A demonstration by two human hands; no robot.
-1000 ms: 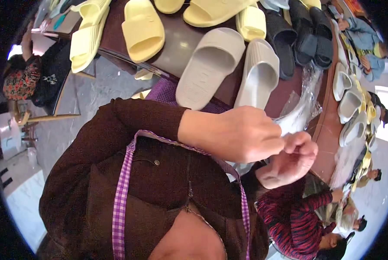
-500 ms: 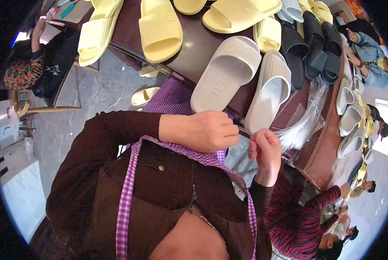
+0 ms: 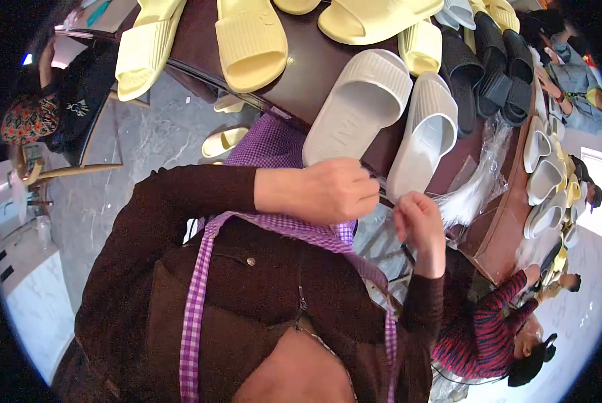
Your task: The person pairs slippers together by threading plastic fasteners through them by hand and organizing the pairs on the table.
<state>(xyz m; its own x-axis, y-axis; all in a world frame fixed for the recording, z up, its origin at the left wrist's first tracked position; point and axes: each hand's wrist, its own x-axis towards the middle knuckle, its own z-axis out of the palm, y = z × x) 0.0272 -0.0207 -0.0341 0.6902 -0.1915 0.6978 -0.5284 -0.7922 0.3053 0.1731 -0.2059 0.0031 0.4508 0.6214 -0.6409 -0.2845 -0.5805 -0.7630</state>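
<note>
Just beyond the hands (image 3: 338, 193) (image 3: 422, 220), two grey slippers (image 3: 341, 127) (image 3: 416, 158), side by side

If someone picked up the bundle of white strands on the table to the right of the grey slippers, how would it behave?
The white strands would probably flex and splay, since their loose ends fan out. They look light for their bulk, being so thin. The creased, glossy clear plastic around part of them may slip.

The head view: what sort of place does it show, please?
Probably a footwear workshop: yellow slides, gray slides and black slides crowd a dark-red table, with white strands in plastic; a person in striped clothing sits nearby.
</note>
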